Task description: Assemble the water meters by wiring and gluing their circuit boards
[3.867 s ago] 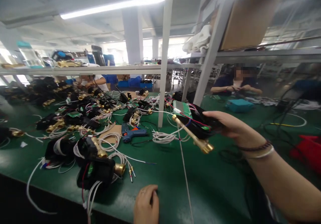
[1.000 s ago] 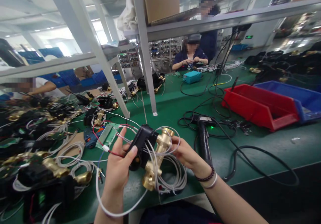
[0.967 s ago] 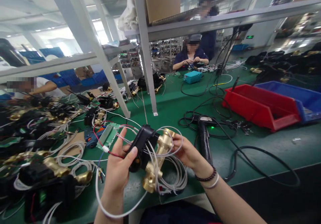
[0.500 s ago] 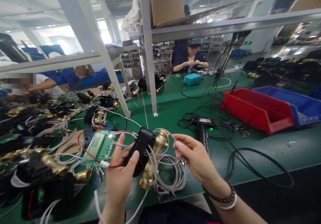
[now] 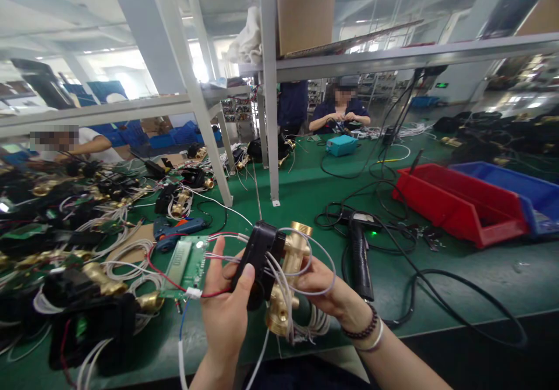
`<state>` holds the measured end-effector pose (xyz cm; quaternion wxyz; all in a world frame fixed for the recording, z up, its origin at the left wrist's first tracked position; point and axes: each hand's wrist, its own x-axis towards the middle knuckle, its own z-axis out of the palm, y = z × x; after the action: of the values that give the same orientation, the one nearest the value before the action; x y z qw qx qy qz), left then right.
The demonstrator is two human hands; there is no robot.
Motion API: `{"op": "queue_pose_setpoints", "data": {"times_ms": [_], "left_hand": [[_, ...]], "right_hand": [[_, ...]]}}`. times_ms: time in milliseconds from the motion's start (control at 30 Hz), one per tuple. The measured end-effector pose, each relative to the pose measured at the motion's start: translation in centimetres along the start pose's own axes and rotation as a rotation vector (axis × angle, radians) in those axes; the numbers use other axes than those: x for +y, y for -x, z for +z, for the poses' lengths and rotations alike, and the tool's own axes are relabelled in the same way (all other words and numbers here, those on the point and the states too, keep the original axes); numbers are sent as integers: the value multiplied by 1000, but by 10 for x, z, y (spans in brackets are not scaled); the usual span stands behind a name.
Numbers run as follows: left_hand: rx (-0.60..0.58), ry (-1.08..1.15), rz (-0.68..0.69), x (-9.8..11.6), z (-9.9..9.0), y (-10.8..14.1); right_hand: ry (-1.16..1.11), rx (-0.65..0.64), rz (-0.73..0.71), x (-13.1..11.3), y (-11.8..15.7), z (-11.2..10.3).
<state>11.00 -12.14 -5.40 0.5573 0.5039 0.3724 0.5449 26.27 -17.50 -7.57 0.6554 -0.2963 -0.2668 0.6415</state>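
Across the green tabletop [image 5: 301,189], a person in dark clothing [image 5: 321,112] is facing you from behind a teal box [image 5: 342,146]. Toward your right, a red bin [image 5: 458,206] is standing just beside a blue bin [image 5: 509,181]. Above, a brown carton [image 5: 305,17] is resting on the metal shelf [image 5: 393,57], and white cloth [image 5: 247,41] is bunching up left of it.

The right wrist [image 5: 361,319] wears a dark beaded bracelet [image 5: 363,332] and pale bangle [image 5: 377,339]; clothing [image 5: 301,375] is navy.

Open passage exists across the green tabletop [image 5: 305,195], between the upright post [image 5: 272,139] and the black-handled tool [image 5: 361,259]. Obstructions: looped cable [image 5: 418,273] and red bin [image 5: 458,206] at right; wired units [image 5: 94,320] at left; brass-and-black assembly [image 5: 293,256] front centre.
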Motion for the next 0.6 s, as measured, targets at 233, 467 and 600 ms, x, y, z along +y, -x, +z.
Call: {"op": "queue_pose_setpoints", "data": {"times_ms": [233, 467, 600], "left_hand": [[-311, -114, 25, -6, 2, 14], [-801, -562, 197, -52, -60, -8], [-421, -522, 68, -35, -64, -31]], "right_hand": [[303, 87, -105, -11, 11, -1], [459, 172, 83, -91, 51, -12], [553, 107, 169, -121, 64, 4]]}}
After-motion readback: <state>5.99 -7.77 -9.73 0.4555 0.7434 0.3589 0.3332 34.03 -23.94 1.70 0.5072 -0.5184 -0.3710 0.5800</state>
